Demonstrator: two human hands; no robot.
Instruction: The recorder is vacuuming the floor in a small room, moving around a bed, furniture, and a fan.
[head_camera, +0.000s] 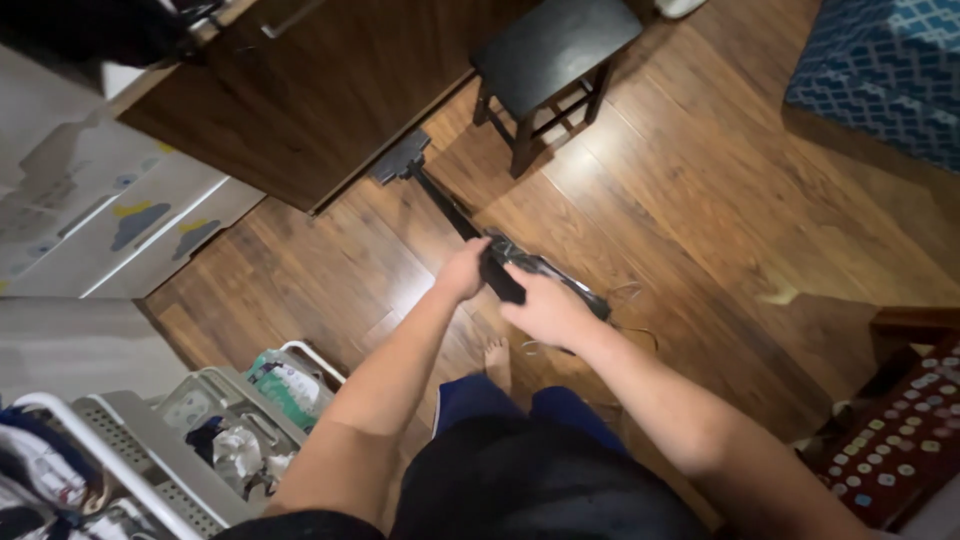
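Observation:
I hold a black stick vacuum (447, 200) over a wooden floor, both arms stretched forward. My left hand (464, 270) grips its handle section, and my right hand (545, 310) covers the dark motor body just to the right. The wand runs up and left to the floor head (398, 160), which rests by the base of a dark wooden cabinet (310, 90). A thin cord (630, 300) trails on the floor near my right hand. My bare foot (497, 362) shows below the hands.
A black stool (550, 50) stands just right of the vacuum head. A blue patterned ottoman (880, 70) sits top right. A white cart (180, 440) full of clutter is bottom left, a dark table with round stickers (900, 440) bottom right.

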